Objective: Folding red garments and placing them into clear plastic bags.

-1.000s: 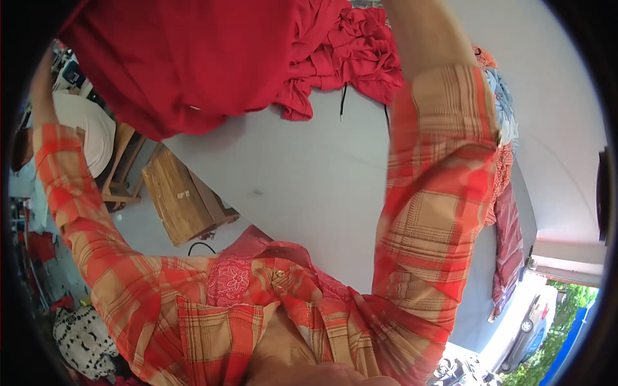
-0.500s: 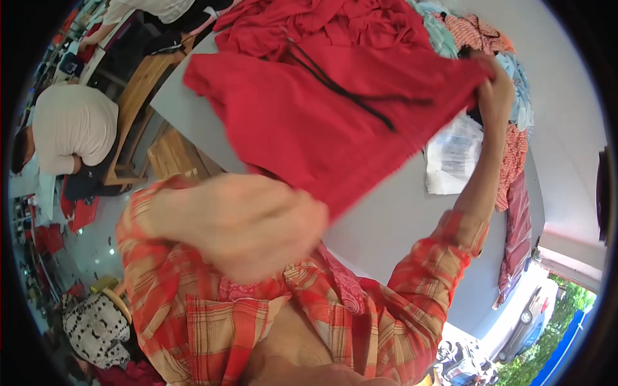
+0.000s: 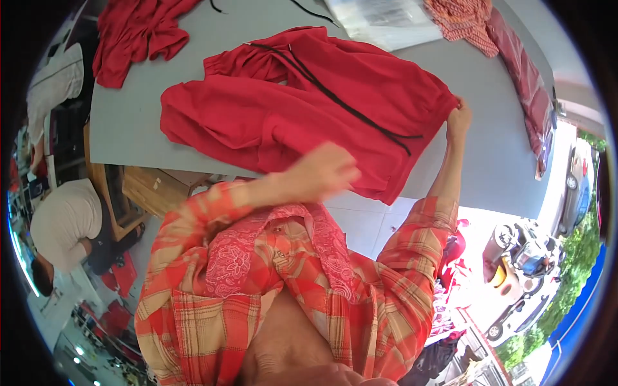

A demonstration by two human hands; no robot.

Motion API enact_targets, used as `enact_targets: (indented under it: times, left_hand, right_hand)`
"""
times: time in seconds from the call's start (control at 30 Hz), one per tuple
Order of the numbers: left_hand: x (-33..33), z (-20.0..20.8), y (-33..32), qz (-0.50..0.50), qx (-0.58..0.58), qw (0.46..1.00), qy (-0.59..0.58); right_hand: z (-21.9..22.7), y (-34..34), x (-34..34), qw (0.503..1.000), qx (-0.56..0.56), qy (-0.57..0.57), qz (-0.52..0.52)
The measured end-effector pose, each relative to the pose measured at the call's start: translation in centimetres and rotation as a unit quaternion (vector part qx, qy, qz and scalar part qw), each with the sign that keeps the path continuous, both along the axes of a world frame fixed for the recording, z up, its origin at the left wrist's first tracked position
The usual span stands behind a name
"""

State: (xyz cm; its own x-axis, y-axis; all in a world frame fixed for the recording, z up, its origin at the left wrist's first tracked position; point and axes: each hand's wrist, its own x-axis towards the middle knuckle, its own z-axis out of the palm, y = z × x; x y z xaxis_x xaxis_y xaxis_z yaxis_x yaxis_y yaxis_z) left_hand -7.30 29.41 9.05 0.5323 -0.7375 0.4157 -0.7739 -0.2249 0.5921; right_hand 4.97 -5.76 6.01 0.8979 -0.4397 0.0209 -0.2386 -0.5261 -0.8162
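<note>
A pair of red sweatpants [image 3: 341, 96] lies spread across the grey table, legs toward the left and waistband toward the right. Black drawstrings [image 3: 335, 95] run over its front. At the far corner of the waistband, my right hand [image 3: 459, 120] is closed on the red cloth. My left hand [image 3: 327, 170] is blurred by motion above the near edge of the sweatpants. Whether its fingers grip the cloth does not show.
Another red garment [image 3: 141, 35] is bunched at the table's [image 3: 129, 138] far left. Clear plastic packaging [image 3: 386, 22], an orange patterned cloth [image 3: 462, 22] and a plastic-wrapped dark red bundle [image 3: 524, 90] lie at the far right. A wooden stool [image 3: 154, 190] stands below the left edge; a person [image 3: 67, 219] bends over nearby.
The sweatpants, held raised and slanting before, now lie flatter on the table. My left hand has moved right and away from my chest. The right hand keeps its hold, and the view has shifted.
</note>
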Motion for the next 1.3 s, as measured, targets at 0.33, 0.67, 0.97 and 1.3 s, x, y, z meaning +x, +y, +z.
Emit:
enact_targets:
  times: [0.33,0.67,0.97,1.3]
  left_hand:
    - [18.1,-7.1,21.3,0.42,0.339,0.836,0.1]
    - [20.0,-4.0,22.7,0.438,0.154,0.88,-0.1]
    - [27.1,-6.0,25.6,0.429,0.144,0.886,-0.103]
    - [26.6,-4.5,25.4,0.522,0.085,0.809,0.256]
  right_hand:
    - [2.8,8.1,0.1,0.956,-0.272,-0.019,0.109]
    - [-3.2,15.3,15.9,0.892,-0.373,0.069,0.245]
    - [-5.9,13.2,21.9,0.867,-0.487,-0.043,0.099]
    - [-0.9,35.7,8.4,0.897,-0.222,-0.092,0.37]
